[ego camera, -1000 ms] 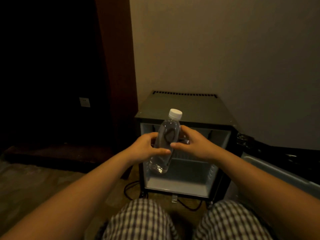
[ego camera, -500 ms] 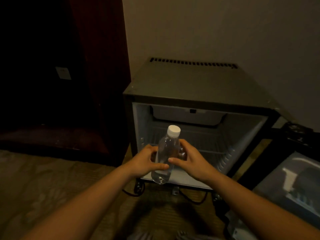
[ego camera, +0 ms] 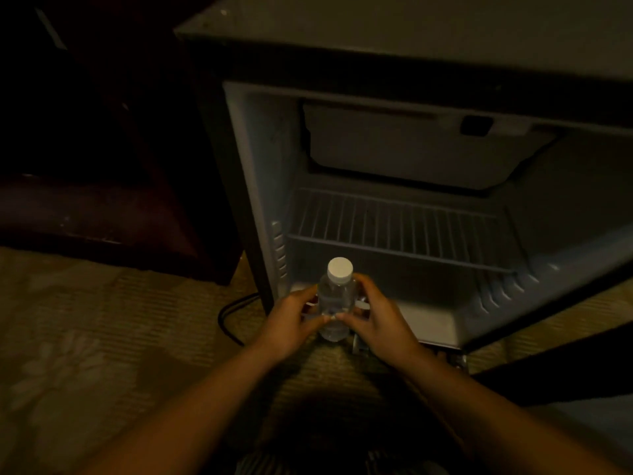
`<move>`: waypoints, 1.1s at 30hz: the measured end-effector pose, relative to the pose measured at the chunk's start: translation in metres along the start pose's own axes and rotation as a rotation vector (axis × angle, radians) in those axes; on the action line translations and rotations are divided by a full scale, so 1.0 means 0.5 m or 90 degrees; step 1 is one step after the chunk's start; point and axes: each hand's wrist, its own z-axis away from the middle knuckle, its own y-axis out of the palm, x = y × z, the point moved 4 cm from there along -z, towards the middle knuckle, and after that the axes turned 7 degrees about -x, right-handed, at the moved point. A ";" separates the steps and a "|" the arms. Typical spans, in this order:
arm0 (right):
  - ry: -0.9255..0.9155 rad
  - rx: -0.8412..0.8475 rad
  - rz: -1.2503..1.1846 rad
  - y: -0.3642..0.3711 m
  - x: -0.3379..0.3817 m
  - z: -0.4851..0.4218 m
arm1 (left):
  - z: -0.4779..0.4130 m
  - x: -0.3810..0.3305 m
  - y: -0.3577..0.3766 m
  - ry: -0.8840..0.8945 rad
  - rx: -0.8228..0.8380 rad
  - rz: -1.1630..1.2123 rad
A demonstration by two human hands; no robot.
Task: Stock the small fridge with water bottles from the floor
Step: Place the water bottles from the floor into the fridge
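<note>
Head view: the water bottle (ego camera: 335, 303) stands upright at the front left corner of the fridge's lower compartment, white cap (ego camera: 339, 271) uppermost. Its base sits level with the front lip of the compartment floor (ego camera: 428, 317). Whether the base rests on that floor or hangs just clear of it cannot be told.

Both hands grasp the bottle. The left hand (ego camera: 291, 323) wraps its body from the left and the right hand (ego camera: 376, 323) from the right. Fingers are curled round the clear plastic, and the thumb tips nearly meet across the near face. Neither hand is released, and neither touches the cap. This two-sided hold probably serves to keep the bottle vertical, so that it can be set on its base without tipping.

The lower compartment is the likely target because the space beneath the wire shelf (ego camera: 394, 228) looks tall enough for an upright bottle. The shelf carries nothing. Above it hangs a closed freezer flap (ego camera: 421, 149).

The fridge (ego camera: 246, 149) is open, and no other bottle shows inside. A dark cable (ego camera: 229, 313) loops on the patterned carpet (ego camera: 85, 337) beside its left wall. Dark wooden furniture (ego camera: 102, 217) stands further left, in deep shadow.

Judgement: the placing step is in hand, and stocking is at an early stage.
</note>
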 end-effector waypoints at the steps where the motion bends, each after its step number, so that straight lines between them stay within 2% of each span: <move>1: 0.007 0.004 0.003 0.006 -0.006 -0.009 | -0.005 0.008 0.001 -0.009 -0.006 0.003; 14: 0.049 -0.006 -0.048 0.078 -0.047 -0.106 | -0.051 0.103 0.018 -0.124 -0.051 0.120; 17: 0.111 -0.040 -0.039 0.084 -0.090 -0.092 | -0.044 0.123 0.038 -0.139 -0.050 0.136; 20: 0.145 -0.020 -0.080 0.098 -0.124 -0.067 | -0.037 0.140 0.050 -0.122 -0.055 0.154; 25: 0.056 0.022 -0.027 0.121 -0.129 -0.051 | -0.036 0.164 0.064 -0.100 -0.063 0.128; 30: 0.038 0.032 -0.037 0.128 -0.141 -0.073 | -0.054 0.169 0.066 -0.075 -0.065 0.117; 33: 0.066 0.046 -0.052 0.121 -0.146 -0.101 | -0.081 0.155 0.061 -0.055 -0.037 0.098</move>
